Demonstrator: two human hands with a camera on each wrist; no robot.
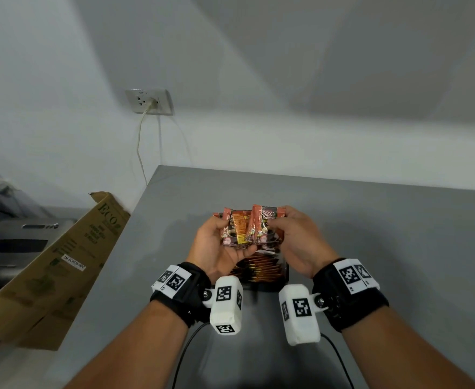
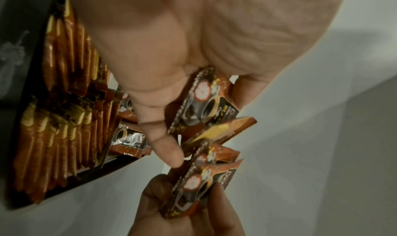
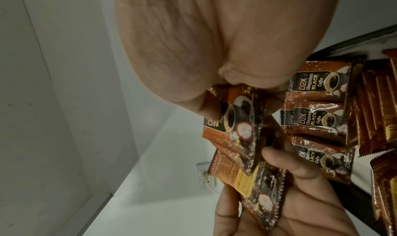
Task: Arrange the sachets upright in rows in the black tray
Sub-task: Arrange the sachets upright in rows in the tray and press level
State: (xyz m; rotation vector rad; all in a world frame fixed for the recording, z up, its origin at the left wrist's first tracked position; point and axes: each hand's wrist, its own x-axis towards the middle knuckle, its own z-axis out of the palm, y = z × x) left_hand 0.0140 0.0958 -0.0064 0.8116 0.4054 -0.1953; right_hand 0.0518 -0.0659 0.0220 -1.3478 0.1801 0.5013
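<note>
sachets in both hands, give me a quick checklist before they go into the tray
1. Left hand grips its sachets: ok.
2. Right hand pinches one sachet: ok.
3. Held sachets face the same way: not ok, one shows its yellow back panel.
4. Black tray lies below the hands: ok.
5. Rows already in tray stand upright: ok; some at the end lie flat.
6. Free slot left in a row: cannot tell.

sachets: orange-brown, black panel, yellow label | tray: black | table: grey
</note>
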